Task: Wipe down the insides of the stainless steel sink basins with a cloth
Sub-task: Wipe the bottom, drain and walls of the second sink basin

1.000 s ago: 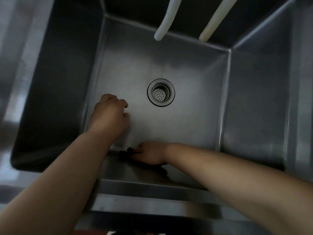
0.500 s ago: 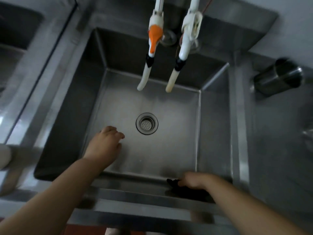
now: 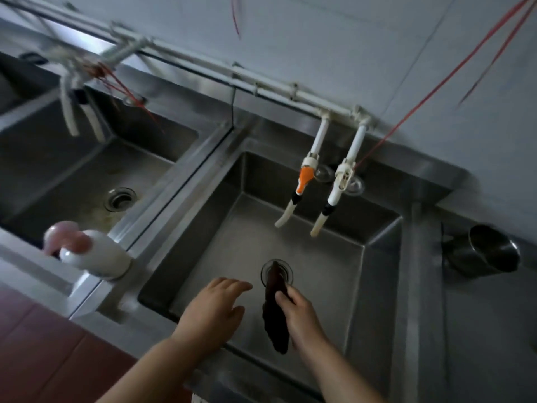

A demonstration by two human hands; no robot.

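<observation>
Head view shows the right hand point(image 3: 299, 311) with its fingers point(image 3: 283, 296) curled round a dark cloth point(image 3: 276, 315), pinching it about a third of the way down. One end pokes up past the fingertips and lies over the drain point(image 3: 276, 273) in line of sight; the longer end hangs limp below the fingers, over the floor of the right basin point(image 3: 319, 271). The left hand point(image 3: 215, 308) holds nothing, its fingers loosely spread and relaxed, just left of the cloth and hovering above the basin floor.

Judging by how it droops, the cloth is soft, light and probably damp, with no stiffness of its own. A pinch like this one lets it dangle and gives little wiping face. It would likely handle better bunched into the palm or laid flat under straight fingers, so pressure spreads over the steel. Wet steel is slick, so the cloth should slide easily; it is not fragile and can be squeezed hard.

Half a second ago the right hand pressed the cloth low against the near edge of the basin, by the right corner. Now it has lifted the cloth clear and brought it toward the middle, close to the left hand. The left hand has risen off the floor. The view has also swung up, so the left basin point(image 3: 87, 175), the soap bottle point(image 3: 93, 254) and the steel cup point(image 3: 491, 248) show.
</observation>
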